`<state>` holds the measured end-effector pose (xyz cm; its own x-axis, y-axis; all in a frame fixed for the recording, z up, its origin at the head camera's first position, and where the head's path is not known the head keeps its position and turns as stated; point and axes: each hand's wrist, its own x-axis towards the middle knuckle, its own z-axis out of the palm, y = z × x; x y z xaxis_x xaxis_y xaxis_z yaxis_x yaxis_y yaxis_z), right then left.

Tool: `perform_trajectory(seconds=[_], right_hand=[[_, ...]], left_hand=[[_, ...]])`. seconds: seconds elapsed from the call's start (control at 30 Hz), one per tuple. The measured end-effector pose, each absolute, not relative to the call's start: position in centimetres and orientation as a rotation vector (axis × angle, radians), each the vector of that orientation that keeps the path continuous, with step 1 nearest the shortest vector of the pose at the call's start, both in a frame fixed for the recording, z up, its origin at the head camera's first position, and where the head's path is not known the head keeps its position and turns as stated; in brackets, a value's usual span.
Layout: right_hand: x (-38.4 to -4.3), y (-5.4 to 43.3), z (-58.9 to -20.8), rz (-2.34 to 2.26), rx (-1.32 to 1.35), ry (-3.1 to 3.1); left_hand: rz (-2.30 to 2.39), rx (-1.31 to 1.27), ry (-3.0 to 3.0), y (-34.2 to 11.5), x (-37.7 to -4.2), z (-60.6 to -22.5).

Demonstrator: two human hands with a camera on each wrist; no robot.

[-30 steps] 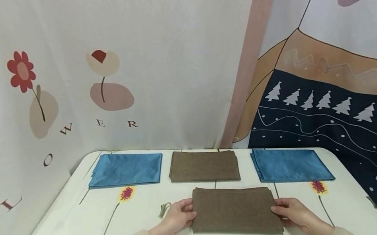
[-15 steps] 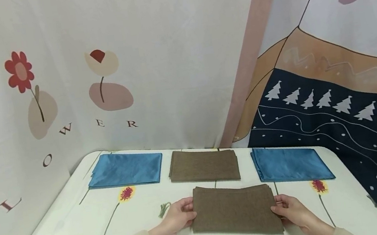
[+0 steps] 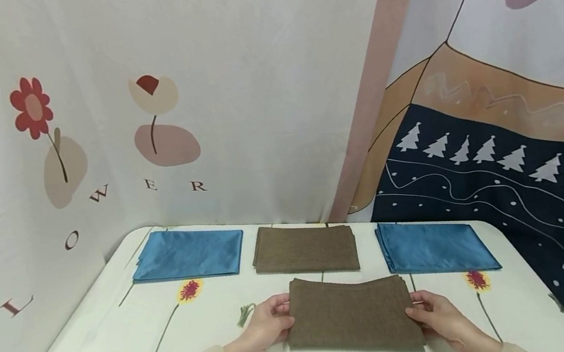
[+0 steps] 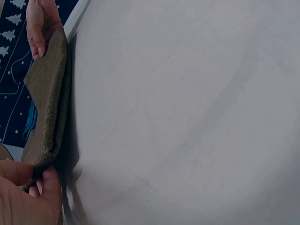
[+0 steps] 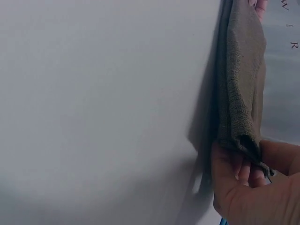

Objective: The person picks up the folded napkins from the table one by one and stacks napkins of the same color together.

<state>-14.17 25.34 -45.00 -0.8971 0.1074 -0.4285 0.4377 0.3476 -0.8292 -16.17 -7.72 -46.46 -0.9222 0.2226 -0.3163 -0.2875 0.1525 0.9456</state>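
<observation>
A folded brown cloth (image 3: 353,315) is held between both hands at the near middle of the table. My left hand (image 3: 268,327) pinches its left edge, thumb on top and fingers beneath. At the opposite edge, my right hand (image 3: 443,320) grips the cloth the same way. Both wrist views show the layered folds side-on, with a shadow on the white surface beside them; in the right wrist view the thumb and fingers of the right hand (image 5: 248,183) close on a corner. Beyond it lies a second folded brown cloth (image 3: 305,249).
A folded blue cloth (image 3: 190,253) lies at the back left of the white table (image 3: 95,346), and another folded blue cloth (image 3: 438,245) at the back right. Patterned curtains (image 3: 247,84) hang behind and beside the table. A green printed or loose bow shape (image 3: 245,314) appears near the left hand.
The held brown cloth has risen very slightly, its far edge now sagging a little more in the middle. Both hands keep their hold; the other cloths lie where they were.
</observation>
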Motion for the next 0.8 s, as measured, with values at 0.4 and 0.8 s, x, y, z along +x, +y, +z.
perform_trajectory(seconds=[0.4, 0.8], right_hand=[[-14.3, 25.6, -44.8, -1.626, 0.516, 2.250], [-14.3, 25.6, -44.9, -1.609, 0.532, 2.203]], left_hand=[[1.845, -0.060, 2.049, -7.8, -16.2, -46.7], [1.844, -0.060, 2.047, -7.8, -16.1, -46.7]])
